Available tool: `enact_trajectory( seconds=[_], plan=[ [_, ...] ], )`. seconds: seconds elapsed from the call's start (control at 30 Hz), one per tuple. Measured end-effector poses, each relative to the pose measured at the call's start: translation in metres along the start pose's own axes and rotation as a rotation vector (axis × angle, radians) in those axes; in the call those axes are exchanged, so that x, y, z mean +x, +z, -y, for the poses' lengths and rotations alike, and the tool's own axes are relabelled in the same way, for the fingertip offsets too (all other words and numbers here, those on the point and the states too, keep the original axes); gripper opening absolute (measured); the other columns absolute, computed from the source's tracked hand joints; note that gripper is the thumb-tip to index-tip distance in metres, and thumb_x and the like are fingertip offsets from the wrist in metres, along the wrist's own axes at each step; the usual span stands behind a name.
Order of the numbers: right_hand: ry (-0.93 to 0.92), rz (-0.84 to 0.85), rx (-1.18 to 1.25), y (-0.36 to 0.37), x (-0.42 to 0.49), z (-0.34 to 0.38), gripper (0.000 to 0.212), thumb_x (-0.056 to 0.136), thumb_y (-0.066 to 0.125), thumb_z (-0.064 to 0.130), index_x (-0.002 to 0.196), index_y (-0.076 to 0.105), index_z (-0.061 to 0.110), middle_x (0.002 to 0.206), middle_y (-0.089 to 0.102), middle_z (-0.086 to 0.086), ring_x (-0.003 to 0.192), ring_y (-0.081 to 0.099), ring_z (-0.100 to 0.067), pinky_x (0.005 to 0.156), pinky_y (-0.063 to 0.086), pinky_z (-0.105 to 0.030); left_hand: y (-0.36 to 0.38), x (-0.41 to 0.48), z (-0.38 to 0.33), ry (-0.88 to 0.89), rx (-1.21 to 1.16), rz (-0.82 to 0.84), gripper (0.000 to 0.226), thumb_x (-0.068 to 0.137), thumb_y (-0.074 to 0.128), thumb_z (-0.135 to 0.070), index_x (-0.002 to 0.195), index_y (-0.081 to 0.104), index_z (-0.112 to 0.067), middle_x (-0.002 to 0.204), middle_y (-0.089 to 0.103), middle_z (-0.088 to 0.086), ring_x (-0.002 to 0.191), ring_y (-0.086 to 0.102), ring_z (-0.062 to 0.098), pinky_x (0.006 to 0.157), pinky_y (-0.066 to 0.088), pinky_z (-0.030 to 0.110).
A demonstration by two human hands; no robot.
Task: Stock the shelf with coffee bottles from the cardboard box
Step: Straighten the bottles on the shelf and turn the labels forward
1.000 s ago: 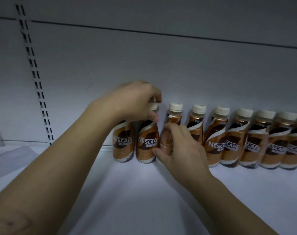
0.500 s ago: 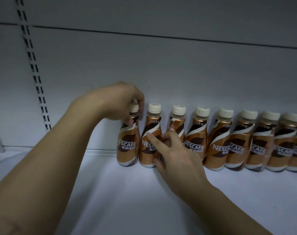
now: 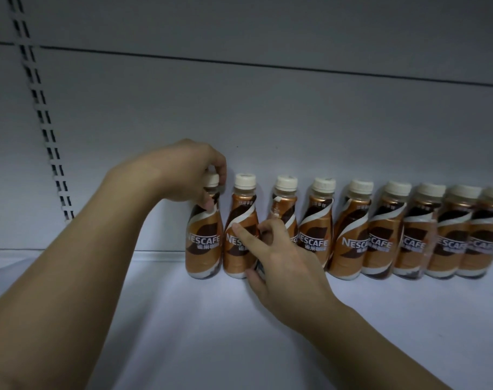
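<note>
Coffee bottles (image 3: 352, 232) are standing in a single row along the back of the shelf (image 3: 211, 333), and the person's two forearms are reaching in over its smooth white deck toward the left end of that row. Nearest the camera, the right hand (image 3: 282, 266) is resting against the lower body of the third bottle (image 3: 284, 212), thumb low near its base and fingers curled around its front, while the extended index finger is touching the label of the second bottle (image 3: 241, 229); whether this hand is truly gripping or only steadying cannot be told. A little farther in, the left hand (image 3: 189, 175) is pinching the neck of the end bottle (image 3: 204, 243) just under its cap, with the fingers closed around it. The cardboard box is not in view.

Each bottle is looking like rigid plastic, with a wide rounded body tapering to a narrow neck and a ridged cream cap. The glossy bronze-and-brown sleeve is probably making the body slippery, so the neck below the cap is seeming the surest hold. Filled, they are likely moderately heavy and prone to knocking neighbours over. Behind them, the matt grey back panel (image 3: 268, 114) is rising, with a slotted upright (image 3: 47, 130) at left.
</note>
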State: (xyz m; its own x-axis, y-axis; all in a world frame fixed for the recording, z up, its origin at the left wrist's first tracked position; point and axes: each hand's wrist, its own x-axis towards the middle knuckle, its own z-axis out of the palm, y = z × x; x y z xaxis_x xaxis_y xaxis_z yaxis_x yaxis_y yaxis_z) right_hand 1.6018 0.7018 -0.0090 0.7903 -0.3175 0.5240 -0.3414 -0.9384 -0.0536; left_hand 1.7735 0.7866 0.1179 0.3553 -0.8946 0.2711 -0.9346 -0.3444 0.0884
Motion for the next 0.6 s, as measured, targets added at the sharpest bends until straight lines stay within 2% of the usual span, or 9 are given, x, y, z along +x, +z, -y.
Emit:
enact_trajectory(
  seconds=[0.17, 0.3, 0.47, 0.6],
  plan=[
    [-0.012, 0.011, 0.024, 0.001, -0.001, -0.002, 0.069, 0.093, 0.052, 0.038, 0.15, 0.013, 0.041, 0.141, 0.028, 0.0, 0.106, 0.053, -0.014, 0.077, 0.052, -0.023, -0.001, -0.002, -0.001, 0.011, -0.003, -0.012, 0.035, 0.067, 0.083, -0.022, 0.094, 0.062, -0.031, 0.093, 0.06, -0.009, 0.086, 0.057, 0.017, 0.068, 0.044, 0.031],
    [-0.022, 0.018, 0.042, 0.001, -0.001, -0.004, 0.072, 0.092, 0.054, 0.038, 0.15, 0.012, 0.042, 0.14, 0.025, 0.001, 0.107, 0.052, -0.013, 0.075, 0.051, -0.021, -0.004, -0.006, 0.0, 0.011, -0.02, -0.026, 0.034, 0.064, 0.085, -0.022, 0.091, 0.065, -0.031, 0.087, 0.06, -0.014, 0.079, 0.056, 0.011, 0.06, 0.042, 0.025],
    [-0.014, 0.043, 0.064, 0.002, 0.001, -0.005, 0.074, 0.091, 0.055, 0.04, 0.149, 0.01, 0.044, 0.141, 0.022, 0.002, 0.111, 0.05, -0.014, 0.078, 0.05, -0.022, -0.002, -0.006, -0.004, -0.003, 0.045, -0.048, 0.034, 0.066, 0.084, -0.023, 0.092, 0.063, -0.029, 0.091, 0.058, -0.009, 0.084, 0.055, 0.017, 0.062, 0.04, 0.027],
    [-0.023, -0.004, 0.087, -0.001, 0.001, -0.008, 0.068, 0.091, 0.056, 0.04, 0.148, 0.018, 0.043, 0.14, 0.026, 0.004, 0.113, 0.05, -0.013, 0.081, 0.047, -0.022, -0.002, -0.005, -0.011, -0.022, 0.118, -0.052, 0.038, 0.068, 0.083, -0.028, 0.098, 0.061, -0.029, 0.096, 0.058, -0.004, 0.086, 0.054, 0.019, 0.063, 0.04, 0.028]
  ],
)
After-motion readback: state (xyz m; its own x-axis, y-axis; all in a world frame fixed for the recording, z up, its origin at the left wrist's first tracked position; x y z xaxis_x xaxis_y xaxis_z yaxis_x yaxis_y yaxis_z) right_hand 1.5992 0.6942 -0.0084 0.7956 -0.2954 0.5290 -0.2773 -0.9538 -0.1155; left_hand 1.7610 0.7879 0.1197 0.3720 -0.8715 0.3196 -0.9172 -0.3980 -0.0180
